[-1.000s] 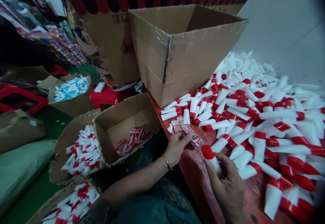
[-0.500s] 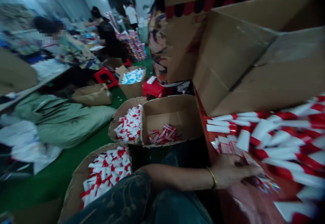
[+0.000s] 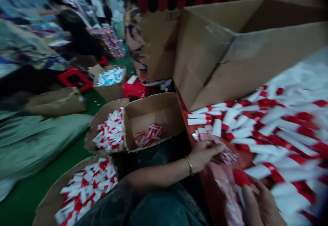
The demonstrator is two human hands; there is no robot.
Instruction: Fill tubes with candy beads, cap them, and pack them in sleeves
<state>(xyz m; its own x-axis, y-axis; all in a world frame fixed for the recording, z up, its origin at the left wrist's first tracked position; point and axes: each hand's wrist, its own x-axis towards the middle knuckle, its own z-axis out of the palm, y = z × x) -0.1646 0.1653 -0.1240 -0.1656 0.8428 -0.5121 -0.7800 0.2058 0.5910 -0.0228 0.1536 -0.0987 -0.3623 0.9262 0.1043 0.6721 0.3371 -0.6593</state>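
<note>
My left hand (image 3: 205,154), a gold bangle at its wrist, reaches over the red table surface (image 3: 210,191). Its fingers are bent together beside a small packet with multicoloured contents (image 3: 229,157); blur hides what they pinch. At the lower right, my right hand (image 3: 263,203) grips a white tube with a red end (image 3: 241,178) between thumb and fingers. A crumpled pinkish clear plastic bag (image 3: 222,188) lies between both hands. To the right spreads a heap of white tubes with red bands (image 3: 279,130). Several small pale packets (image 3: 205,132) lie just beyond my left hand.
Left of my knees stand a carton of red-and-white pieces (image 3: 42,202), another (image 3: 92,137), and one holding red wrapped pieces (image 3: 176,116). A large open carton (image 3: 200,62) stands behind the heap. A person in black (image 3: 74,27) is farther back, near red stools (image 3: 134,89).
The view has swung right, so the scene sits farther left. My right hand has come into sight with a red-ended white tube. My left hand stays by the multicoloured packet.
</note>
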